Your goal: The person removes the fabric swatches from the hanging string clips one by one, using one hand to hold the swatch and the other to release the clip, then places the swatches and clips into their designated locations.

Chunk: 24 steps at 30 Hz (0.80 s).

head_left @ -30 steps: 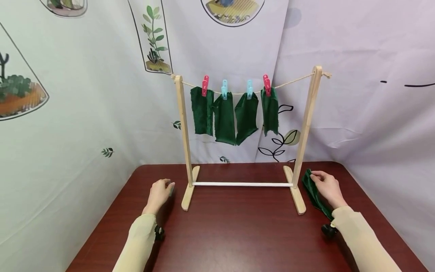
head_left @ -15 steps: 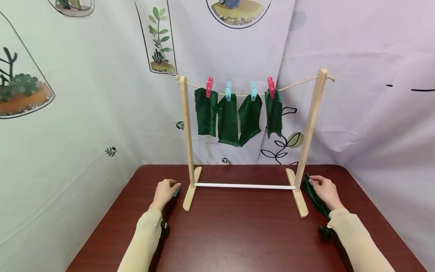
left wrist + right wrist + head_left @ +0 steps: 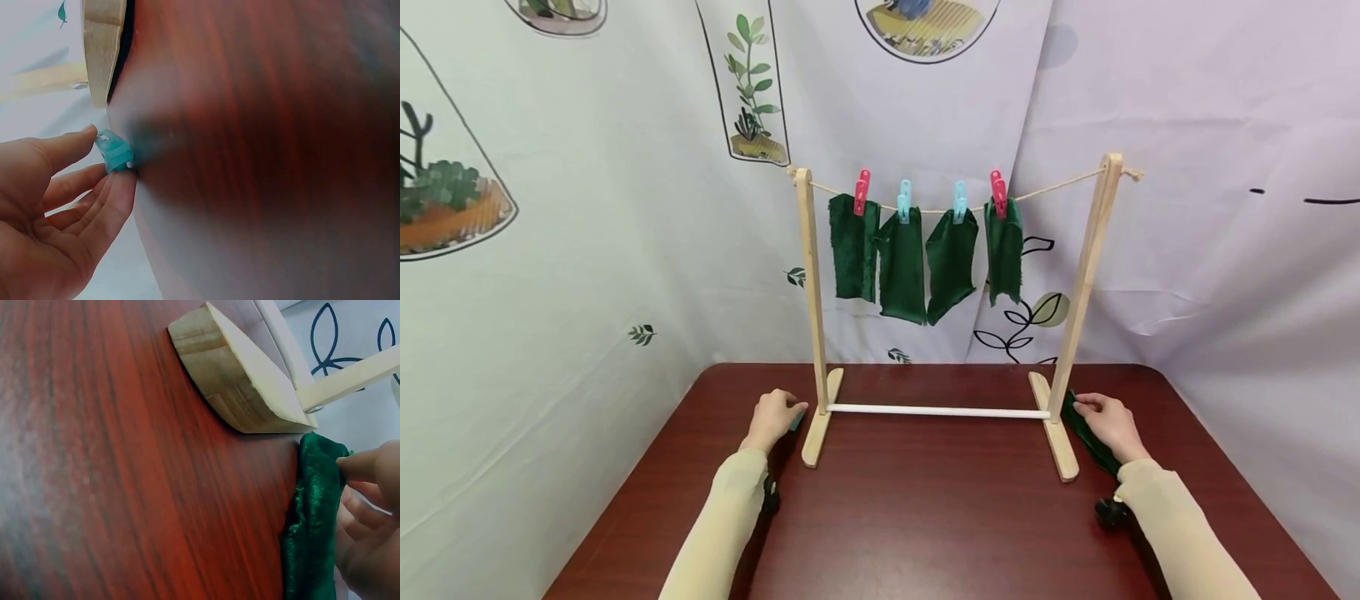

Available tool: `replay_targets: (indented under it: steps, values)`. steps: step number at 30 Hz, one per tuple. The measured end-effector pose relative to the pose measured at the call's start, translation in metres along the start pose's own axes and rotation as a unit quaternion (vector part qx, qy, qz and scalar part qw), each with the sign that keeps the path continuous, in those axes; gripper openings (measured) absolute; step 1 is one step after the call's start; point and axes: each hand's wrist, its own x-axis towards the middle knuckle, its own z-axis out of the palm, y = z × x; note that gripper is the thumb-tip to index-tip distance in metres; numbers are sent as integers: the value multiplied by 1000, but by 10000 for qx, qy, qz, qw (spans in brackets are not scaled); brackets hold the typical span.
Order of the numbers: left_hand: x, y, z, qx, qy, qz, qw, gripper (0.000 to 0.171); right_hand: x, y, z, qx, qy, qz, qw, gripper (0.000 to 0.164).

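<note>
The left hand is left of centre in the head view, thumb and fingers pinched on a blue-green clip. In the left wrist view that clip sits left of centre, held between the thumb tip above and the fingers below; whether it touches the surface I cannot tell. In the head view this hand is just left of the near-left wooden foot.

The right hand, lower right in the head view, pinches the upper end of a dark green cloth between thumb and fingers. The cloth fills the lower right of the right wrist view, a long folded strip trailing back along the surface. Its top end is just beside the right wooden foot — I cannot tell whether the two touch.

Between the hands stands a wooden rack, its posts joined low down by a white bar and at the top by a rope. Four green pieces hang from the rope in the middle of the head view. The outer two are under a left pink clip and a right pink clip, the inner two under light-blue clips. Behind is a pale backdrop printed with plants. Both arms wear cream sleeves.
</note>
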Motion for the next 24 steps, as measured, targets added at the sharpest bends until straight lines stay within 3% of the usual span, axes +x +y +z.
replay_targets:
  steps: [12, 24]
  values:
    - [3, 6, 5, -74, 97, -31, 9999, 31, 2, -2, 12, 63, 20, 142, 9999, 41]
    - [6, 10, 9, 123, -21, 5, 9999, 26, 1, -5, 13, 137, -60, 233, 9996, 41]
